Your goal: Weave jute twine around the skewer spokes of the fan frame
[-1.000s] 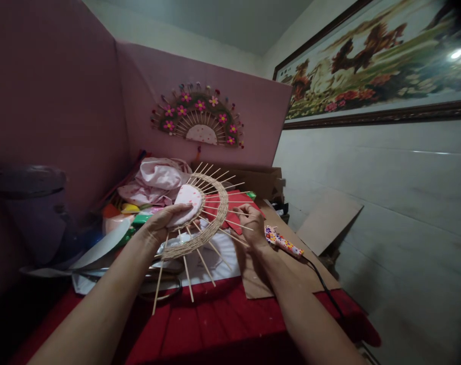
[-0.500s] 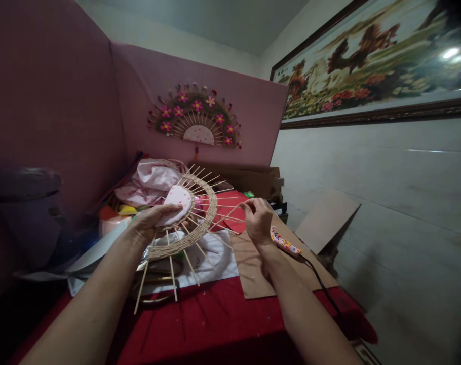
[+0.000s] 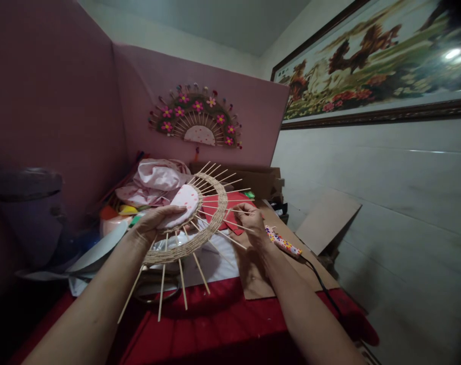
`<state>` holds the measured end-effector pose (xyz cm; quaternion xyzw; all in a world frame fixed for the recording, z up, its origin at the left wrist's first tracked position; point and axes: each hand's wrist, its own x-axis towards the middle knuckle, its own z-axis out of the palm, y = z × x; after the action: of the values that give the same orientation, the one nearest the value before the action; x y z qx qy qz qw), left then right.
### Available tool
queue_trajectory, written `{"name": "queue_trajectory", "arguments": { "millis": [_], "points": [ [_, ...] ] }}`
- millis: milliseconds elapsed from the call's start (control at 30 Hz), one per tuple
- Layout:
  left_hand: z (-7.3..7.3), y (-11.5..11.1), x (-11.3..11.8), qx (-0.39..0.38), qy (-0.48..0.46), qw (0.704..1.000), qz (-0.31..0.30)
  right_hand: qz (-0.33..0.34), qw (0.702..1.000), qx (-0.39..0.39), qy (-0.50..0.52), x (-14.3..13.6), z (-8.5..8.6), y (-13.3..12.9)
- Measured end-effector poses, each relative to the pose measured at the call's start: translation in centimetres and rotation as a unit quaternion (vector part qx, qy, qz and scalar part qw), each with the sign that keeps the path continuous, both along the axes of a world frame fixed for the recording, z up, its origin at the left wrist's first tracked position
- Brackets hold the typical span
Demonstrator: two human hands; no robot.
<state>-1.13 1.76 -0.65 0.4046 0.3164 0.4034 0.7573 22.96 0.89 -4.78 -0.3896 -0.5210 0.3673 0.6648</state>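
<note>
My left hand [image 3: 160,220] is closed on the half-round base [image 3: 187,203] of a stick fan, thumb on its white fabric with pink spots. Thin wooden sticks [image 3: 183,284] spread outward from the base, and a curved band of woven twine [image 3: 200,238] runs through them. At the fan's right side my right hand [image 3: 253,220] is closed, its fingertips pinching the loose twine by the stick ends. The twine's free end is hidden by the hand.
A brown cardboard sheet [image 3: 255,276] lies on the red tablecloth [image 3: 223,319], bearing a flower-patterned glue gun [image 3: 283,242] with a black cord. Behind are red paper [image 3: 240,199] and pink cloth [image 3: 158,177]. A finished flowered fan [image 3: 198,119] hangs on the pink panel.
The fan has shifted right and tilted slightly in my left hand. My right hand has moved a little left and down, closer to the band, and the pulled-out strand looks shorter.
</note>
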Motion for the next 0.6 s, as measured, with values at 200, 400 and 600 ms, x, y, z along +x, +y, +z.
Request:
{"name": "queue_trajectory", "arguments": {
  "millis": [200,400,600],
  "points": [
    [-0.5,-0.2,1.3,0.006,0.007,0.998,-0.054,-0.006,1.0,0.003,0.021,-1.3,-0.7,0.3],
    [-0.5,-0.2,1.0,0.021,-0.005,0.998,-0.066,-0.002,1.0,0.021,-0.007,-0.6,-0.8,0.6],
    [0.2,-0.7,0.7,0.023,0.015,1.0,-0.01,-0.113,0.985,0.092,-0.098,1.3,-0.5,1.1]
  ]
}}
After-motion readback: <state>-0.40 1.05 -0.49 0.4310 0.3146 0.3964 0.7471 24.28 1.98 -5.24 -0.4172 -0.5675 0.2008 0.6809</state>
